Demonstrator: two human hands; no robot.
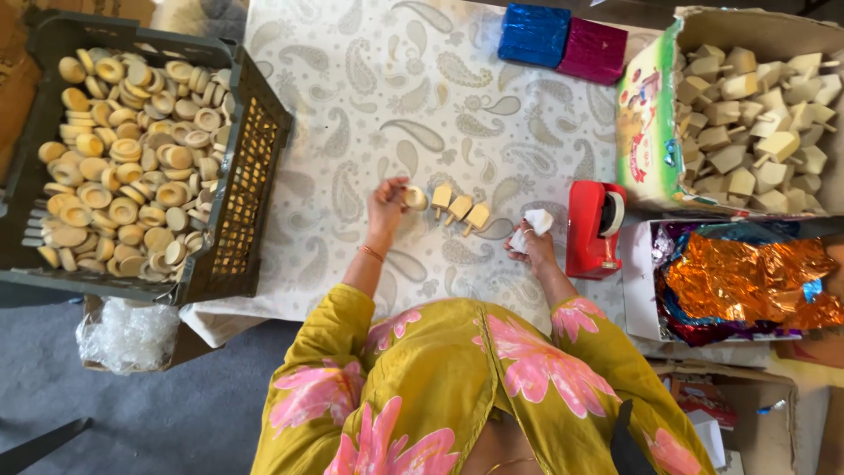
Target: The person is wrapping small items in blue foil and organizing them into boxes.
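Left hand pinching round wooden disc

Single overhead view; looks straight down; worktable mid-distance

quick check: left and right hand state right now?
Left hand: closed on a wooden ring at the table.
Right hand: closed on a white wad.

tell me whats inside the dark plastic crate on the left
The dark plastic crate is heaped with round pale wooden discs, some ring-shaped. The pile covers the crate's bottom, so anything beneath it is hidden.
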